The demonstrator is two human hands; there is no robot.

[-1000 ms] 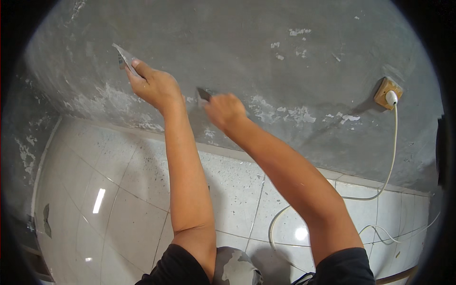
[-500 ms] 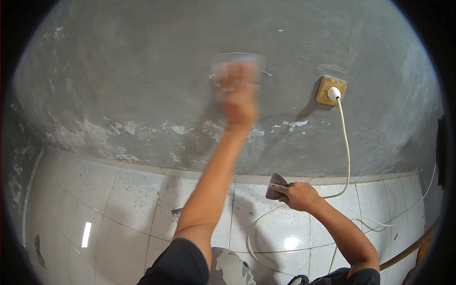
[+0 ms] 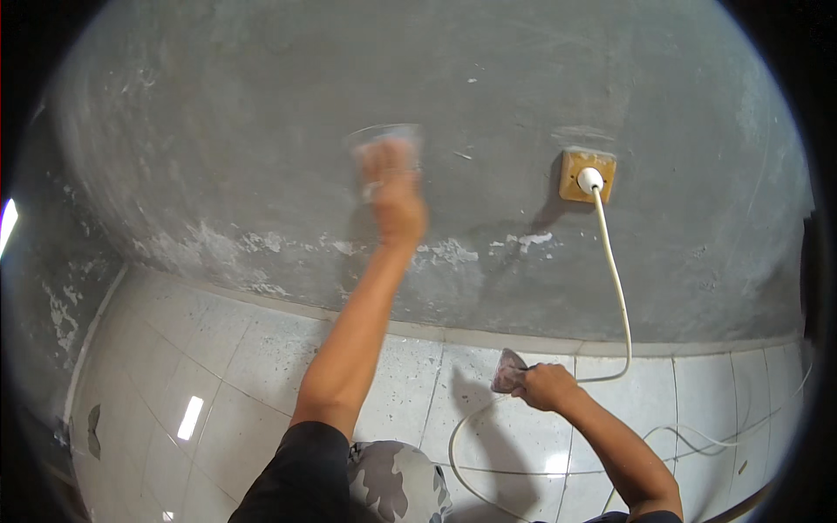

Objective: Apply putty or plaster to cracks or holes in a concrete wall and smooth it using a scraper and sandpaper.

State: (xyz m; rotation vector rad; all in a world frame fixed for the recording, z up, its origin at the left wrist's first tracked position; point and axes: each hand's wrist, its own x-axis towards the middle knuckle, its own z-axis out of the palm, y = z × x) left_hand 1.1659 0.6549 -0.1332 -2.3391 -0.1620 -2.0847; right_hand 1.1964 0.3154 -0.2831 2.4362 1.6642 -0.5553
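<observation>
My left hand (image 3: 397, 192), smeared by motion, reaches out to the grey wall (image 3: 288, 105). Its fingers press a thin, pale, flat piece (image 3: 384, 132) with a wide straight edge against the surface; blur hides its exact kind. Lower and to the right, my right hand (image 3: 549, 386) is closed round the handle of a putty knife (image 3: 507, 372). Its flared, dusty blade points left, held above the floor and apart from the wall. Patches of flaking white paint (image 3: 449, 252) run along the lower wall.
Right of my left hand, a yellowish wall socket (image 3: 571, 164) holds a white plug (image 3: 590, 179). The plug's cord (image 3: 620, 296) hangs down and loops across the white floor tiles (image 3: 401, 383) under my right hand. Paint crumbs lie along the baseboard. Another wall (image 3: 52, 288) stands at left.
The view has shifted left. My left hand and the pale piece have moved left along the wall and slightly down. My right hand still holds the putty knife, its blade turned to show more of its face.
</observation>
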